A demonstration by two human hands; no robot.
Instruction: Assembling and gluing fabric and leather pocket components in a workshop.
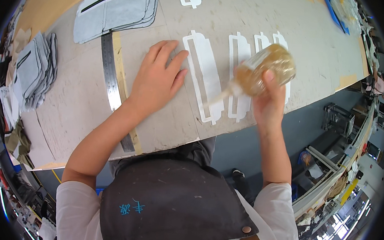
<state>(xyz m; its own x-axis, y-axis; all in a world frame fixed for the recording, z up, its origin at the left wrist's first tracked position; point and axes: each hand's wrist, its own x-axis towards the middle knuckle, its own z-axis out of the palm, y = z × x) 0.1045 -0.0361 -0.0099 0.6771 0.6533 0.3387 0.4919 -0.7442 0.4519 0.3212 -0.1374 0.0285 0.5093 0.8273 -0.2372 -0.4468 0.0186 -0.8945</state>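
My right hand [267,106] is wrapped around a clear squeeze bottle [272,67] of amber, glue-like liquid. The bottle is tipped, and its pale narrow nozzle points down and left over a white cut-out piece [210,75] with a long slot. Whether the nozzle tip touches the piece I cannot tell. Flat on the table lies my left hand [155,80], fingers apart and holding nothing, its fingertips beside the upper left edge of that piece. A second slotted white piece [241,105] lies to the right, and others are partly hidden behind the bottle.
A steel ruler [110,77] lies left of my left hand, beside a tan strip. Stacked grey fabric panels [119,12] sit at the far left, with another stack [36,71] nearer the left edge. A blue tray [337,14] stands at the far right. The table's front edge runs close to me.
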